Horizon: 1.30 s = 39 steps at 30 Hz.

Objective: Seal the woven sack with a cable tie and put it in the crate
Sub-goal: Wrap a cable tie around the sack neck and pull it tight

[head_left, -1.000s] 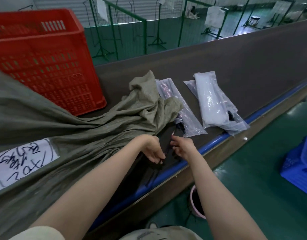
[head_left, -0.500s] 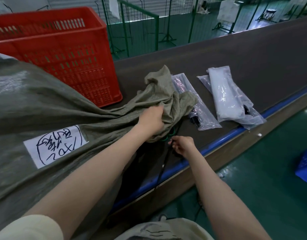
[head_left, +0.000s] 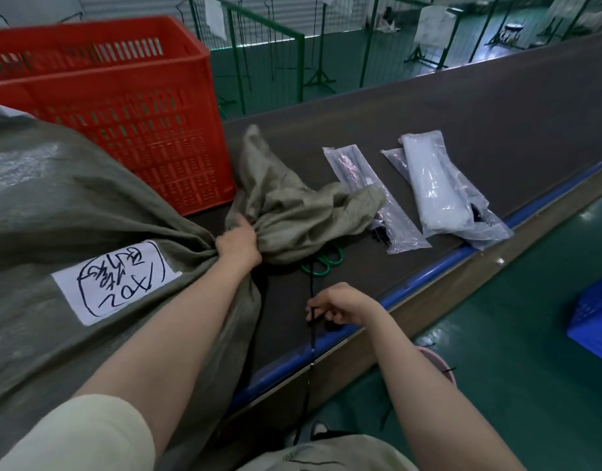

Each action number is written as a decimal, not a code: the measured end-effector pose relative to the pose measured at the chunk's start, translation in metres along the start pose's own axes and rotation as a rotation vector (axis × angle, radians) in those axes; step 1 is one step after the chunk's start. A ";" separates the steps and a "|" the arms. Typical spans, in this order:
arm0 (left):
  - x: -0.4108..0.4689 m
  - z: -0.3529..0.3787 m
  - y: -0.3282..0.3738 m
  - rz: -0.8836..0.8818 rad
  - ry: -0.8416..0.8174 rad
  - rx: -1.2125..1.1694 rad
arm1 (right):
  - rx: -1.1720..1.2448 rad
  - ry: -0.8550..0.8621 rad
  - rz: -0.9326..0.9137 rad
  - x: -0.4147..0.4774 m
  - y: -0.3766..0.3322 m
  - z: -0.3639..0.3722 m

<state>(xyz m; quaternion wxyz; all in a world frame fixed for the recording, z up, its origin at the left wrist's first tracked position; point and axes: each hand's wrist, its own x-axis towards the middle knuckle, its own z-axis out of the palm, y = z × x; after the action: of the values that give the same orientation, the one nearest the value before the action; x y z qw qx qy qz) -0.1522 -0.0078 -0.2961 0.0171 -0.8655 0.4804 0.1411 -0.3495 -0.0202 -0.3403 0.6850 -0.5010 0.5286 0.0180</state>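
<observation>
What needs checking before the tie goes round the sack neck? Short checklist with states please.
1. Sack neck bunched tight in the left hand: ok.
2. Cable tie pinched in the right hand: ok.
3. Tie wrapped around the neck: not ok, it hangs apart from the sack, over the table edge.
4. Green scissors clear of the wrap zone: not ok, partly under the sack mouth.
5. Tie's head end oriented for threading: cannot tell.
6. Red crate within easy drop range, top open: ok.
</observation>
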 end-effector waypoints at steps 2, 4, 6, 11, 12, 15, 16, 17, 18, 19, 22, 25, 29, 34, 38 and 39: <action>0.005 -0.013 -0.007 -0.065 -0.006 -0.164 | -0.080 -0.061 0.005 -0.001 0.000 0.002; 0.009 -0.025 -0.014 -0.091 -0.021 -0.290 | -0.169 -0.114 0.042 0.000 -0.004 0.006; 0.010 -0.032 -0.019 -0.091 -0.019 -0.378 | -0.245 -0.129 0.073 0.001 -0.010 0.011; 0.007 -0.039 -0.029 -0.078 -0.017 -0.532 | -0.290 -0.016 0.009 0.017 -0.028 0.035; 0.006 -0.041 -0.031 -0.078 -0.030 -0.549 | -0.303 0.007 -0.009 0.019 -0.033 0.042; 0.002 -0.047 -0.035 -0.076 -0.040 -0.590 | -0.303 0.113 -0.062 0.029 -0.043 0.059; 0.001 -0.049 -0.037 -0.076 -0.035 -0.606 | -0.274 0.156 -0.082 0.034 -0.046 0.065; 0.001 -0.050 -0.039 -0.075 -0.039 -0.627 | -0.237 0.202 -0.107 0.039 -0.047 0.069; 0.000 -0.051 -0.041 -0.075 -0.048 -0.648 | -0.208 0.242 -0.131 0.044 -0.048 0.072; 0.000 -0.052 -0.043 -0.080 -0.054 -0.669 | -0.200 0.262 -0.147 0.047 -0.050 0.075; -0.001 -0.053 -0.046 -0.098 -0.082 -0.752 | -0.198 0.226 -0.132 0.052 -0.055 0.082; -0.002 -0.059 -0.046 -0.144 -0.214 -0.784 | -0.087 0.160 -0.077 0.058 -0.057 0.088; -0.006 -0.069 -0.045 -0.118 -0.410 -0.777 | 0.136 0.103 -0.070 0.060 -0.067 0.098; -0.001 -0.079 -0.040 -0.067 -0.475 -1.083 | 0.383 0.026 -0.108 0.069 -0.073 0.111; 0.007 -0.089 -0.036 -0.129 -0.211 -1.379 | 0.425 -0.012 -0.095 0.070 -0.071 0.112; 0.011 -0.088 -0.036 -0.172 -0.122 -1.360 | 0.432 -0.019 -0.094 0.072 -0.071 0.111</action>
<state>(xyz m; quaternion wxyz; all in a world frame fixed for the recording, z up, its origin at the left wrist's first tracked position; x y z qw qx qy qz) -0.0966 -0.0124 -0.2184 -0.4916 -0.7095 0.2129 0.4578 -0.2005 -0.0133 -0.3529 0.7815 -0.3666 0.4896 -0.1227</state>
